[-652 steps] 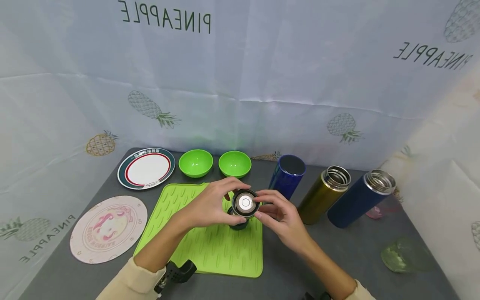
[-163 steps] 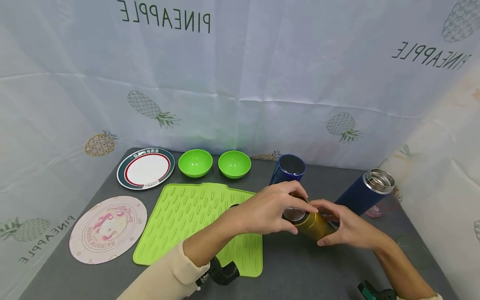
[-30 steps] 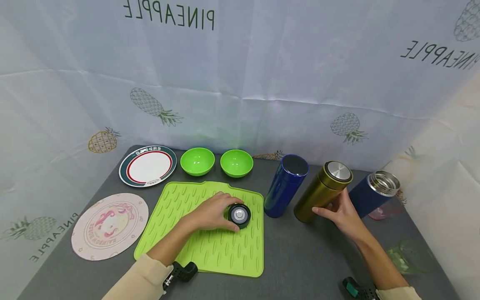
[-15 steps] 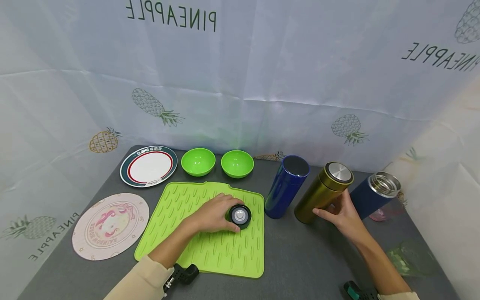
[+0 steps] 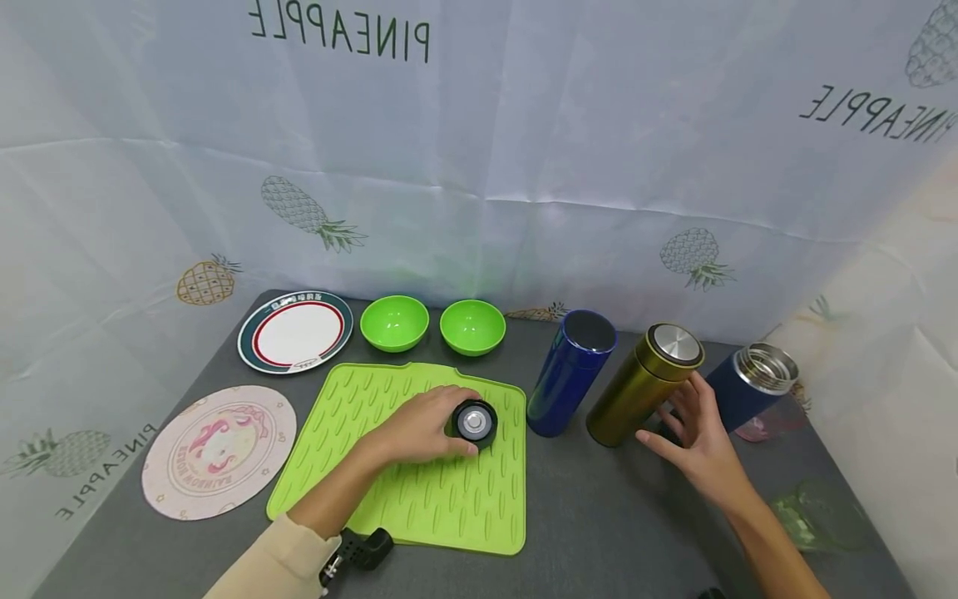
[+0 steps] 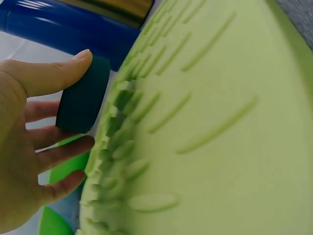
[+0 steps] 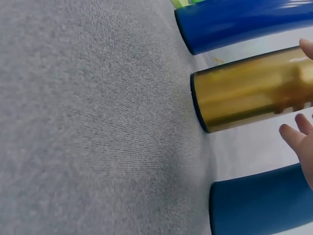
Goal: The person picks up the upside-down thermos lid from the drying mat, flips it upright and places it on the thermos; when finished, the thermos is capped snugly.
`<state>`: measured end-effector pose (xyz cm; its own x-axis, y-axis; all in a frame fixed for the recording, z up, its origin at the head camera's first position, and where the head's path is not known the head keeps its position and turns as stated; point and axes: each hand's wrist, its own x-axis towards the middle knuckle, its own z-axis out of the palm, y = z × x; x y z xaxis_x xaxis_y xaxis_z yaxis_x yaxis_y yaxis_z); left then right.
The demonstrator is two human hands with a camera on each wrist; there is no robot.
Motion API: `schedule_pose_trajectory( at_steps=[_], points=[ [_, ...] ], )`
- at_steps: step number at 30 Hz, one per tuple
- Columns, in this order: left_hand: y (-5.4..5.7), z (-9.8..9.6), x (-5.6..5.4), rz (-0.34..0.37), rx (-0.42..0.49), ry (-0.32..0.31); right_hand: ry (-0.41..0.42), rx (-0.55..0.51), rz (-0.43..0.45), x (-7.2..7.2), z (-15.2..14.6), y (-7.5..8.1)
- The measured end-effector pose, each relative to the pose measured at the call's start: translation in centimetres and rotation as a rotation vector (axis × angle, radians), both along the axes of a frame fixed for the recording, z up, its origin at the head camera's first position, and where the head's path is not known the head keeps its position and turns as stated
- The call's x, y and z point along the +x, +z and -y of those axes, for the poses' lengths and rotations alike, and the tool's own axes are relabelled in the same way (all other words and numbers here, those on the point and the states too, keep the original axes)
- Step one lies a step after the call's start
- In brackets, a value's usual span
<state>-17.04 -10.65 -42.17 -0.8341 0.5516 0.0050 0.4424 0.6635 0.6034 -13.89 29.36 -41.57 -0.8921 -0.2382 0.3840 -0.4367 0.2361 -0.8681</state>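
Note:
My left hand [image 5: 428, 424] pinches a dark bottle lid [image 5: 475, 423] between thumb and fingers, over the green mat [image 5: 419, 507]. The lid's inner side, with a silvery disc, faces up; the left wrist view shows its dark teal side wall [image 6: 85, 98]. My right hand [image 5: 699, 441] is spread beside the gold thermos [image 5: 636, 387], its fingers apart from the body in the right wrist view. That thermos stands upright with a steel-topped lid on. To its right is a navy thermos [image 5: 741, 387] with a bare steel mouth, partly behind my right hand.
A blue tumbler [image 5: 566, 374] stands left of the gold thermos. Two green bowls [image 5: 394, 323] and a rimmed plate [image 5: 295, 333] line the back. A pink round mat [image 5: 219, 453] lies at left, a clear greenish cup [image 5: 804, 516] at right.
The gold thermos, open at first, now wears its lid and is back in place. My right hand has just let go of it and moved off rightward. My left hand has shifted the dark lid slightly.

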Motion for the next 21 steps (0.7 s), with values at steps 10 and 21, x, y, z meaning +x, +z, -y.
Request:
schedule_pose_trajectory(
  at_steps=[10, 21],
  points=[
    [2.8, 0.2, 0.2, -0.001, 0.089, 0.026, -0.052, -0.030, -0.097, 2.0, -0.6, 1.9],
    [5.0, -0.3, 0.8, -0.073, 0.192, 0.012, -0.104, -0.064, -0.286, 2.9, -0.6, 4.7]
  ],
)
